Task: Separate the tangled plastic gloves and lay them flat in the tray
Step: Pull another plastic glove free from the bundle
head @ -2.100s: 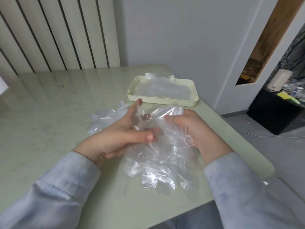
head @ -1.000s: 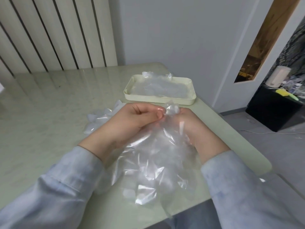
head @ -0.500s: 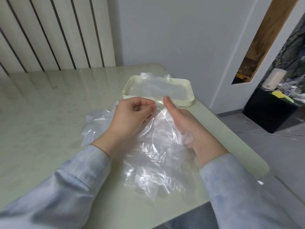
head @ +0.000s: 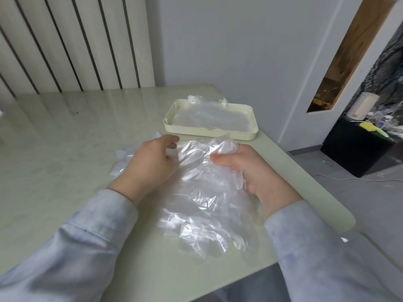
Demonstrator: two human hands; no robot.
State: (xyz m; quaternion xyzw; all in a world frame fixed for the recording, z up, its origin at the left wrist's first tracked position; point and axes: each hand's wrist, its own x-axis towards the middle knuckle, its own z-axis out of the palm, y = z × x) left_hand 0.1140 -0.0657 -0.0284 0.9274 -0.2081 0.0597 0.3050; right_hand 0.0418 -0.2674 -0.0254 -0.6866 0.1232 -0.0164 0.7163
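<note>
A clear plastic glove [head: 202, 192] is stretched between my two hands above the table, cuff end up, its fingers trailing toward the near edge. My left hand [head: 150, 164] holds its left edge with curled fingers. My right hand [head: 244, 168] grips the bunched right side, thumb pressed over the film. Just beyond my hands stands the cream tray [head: 170, 117], with clear gloves [head: 209, 115] lying flat inside it. A heap of tangled gloves [head: 124, 159] lies on the table left of my left hand, partly hidden by it.
The pale green table [head: 65, 138] ends at a rounded right edge [head: 316, 182] close to my right arm. A slatted wall panel [head: 65, 44] stands behind the table. On the floor at far right is a black cabinet [head: 357, 153] with clutter on it.
My hands have moved apart and spread the glove wider. My right hand has gone from straight fingers to a grip on the bunched right side.
</note>
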